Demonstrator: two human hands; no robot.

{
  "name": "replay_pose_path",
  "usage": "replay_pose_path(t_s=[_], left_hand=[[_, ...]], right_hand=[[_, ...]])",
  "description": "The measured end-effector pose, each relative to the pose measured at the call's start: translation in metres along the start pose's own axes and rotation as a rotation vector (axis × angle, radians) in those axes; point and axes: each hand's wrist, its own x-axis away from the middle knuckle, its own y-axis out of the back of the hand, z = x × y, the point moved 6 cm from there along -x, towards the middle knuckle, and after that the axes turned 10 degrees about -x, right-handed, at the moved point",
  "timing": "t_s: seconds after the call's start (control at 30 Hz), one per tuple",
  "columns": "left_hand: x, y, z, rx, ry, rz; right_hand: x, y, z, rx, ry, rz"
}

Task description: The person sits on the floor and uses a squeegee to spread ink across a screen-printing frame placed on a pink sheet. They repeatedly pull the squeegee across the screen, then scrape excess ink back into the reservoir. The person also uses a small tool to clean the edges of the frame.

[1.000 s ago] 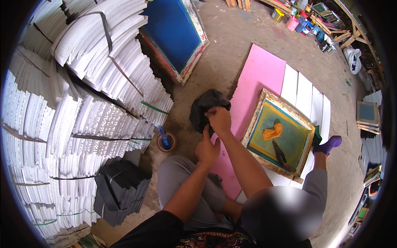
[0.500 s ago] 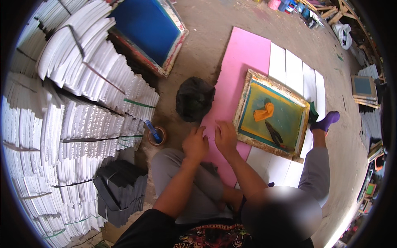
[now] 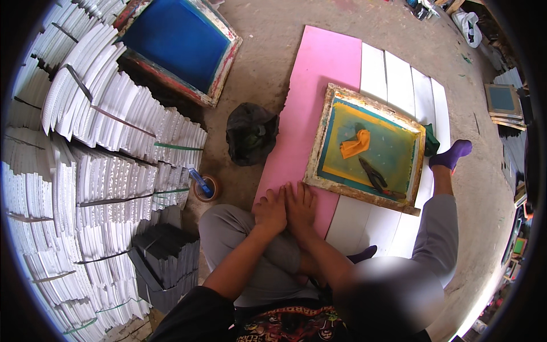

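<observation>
My left hand (image 3: 270, 213) and my right hand (image 3: 300, 206) rest side by side on the pink sheet (image 3: 322, 68), close together or touching. Their fingers point away from me and lie flat on it, those of the left a little bent. Nothing shows in either hand. Just beyond the right fingertips is the corner of a worn wooden screen frame (image 3: 319, 134) with yellow-green mesh. On the mesh lie a crumpled orange cloth (image 3: 354, 145) and dark-handled pliers (image 3: 373, 173). A black plastic bag (image 3: 252, 134) stands at the sheet's left edge.
Tall strapped stacks of white corrugated sheets (image 3: 114, 171) line the left, with a dark bundle (image 3: 165, 256) nearby. A round container (image 3: 206, 188) holds a blue tool. Another frame with blue mesh (image 3: 176, 48) lies far left. White boards (image 3: 373, 71) lie beside the pink sheet, under the yellow-green frame.
Both hands have come closer together and toward me along the pink sheet. Their fingers, bent inward before, now lie flatter. The whole view has shifted slightly.
</observation>
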Motion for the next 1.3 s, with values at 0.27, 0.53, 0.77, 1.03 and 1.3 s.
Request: replay_pose_path(t_s=[0.27, 0.53, 0.77, 1.03, 1.3], left_hand=[[-0.004, 0.001, 0.007, 0.110, 0.038, -0.033], [-0.004, 0.014, 0.008, 0.215, 0.057, -0.006], [-0.014, 0.016, 0.014, 0.388, 0.089, 0.004], [-0.019, 0.021, 0.024, 0.507, 0.116, 0.009], [-0.029, 0.022, 0.025, 0.642, 0.164, -0.139]], right_hand=[[0.022, 0.030, -0.011, -0.274, 0.035, 0.035], [0.005, 0.017, -0.018, -0.271, 0.027, -0.110], [-0.026, 0.008, -0.017, -0.342, 0.087, -0.175], [-0.034, -0.002, -0.016, -0.407, 0.030, -0.210], [-0.036, -0.013, -0.015, -0.341, -0.005, -0.165]])
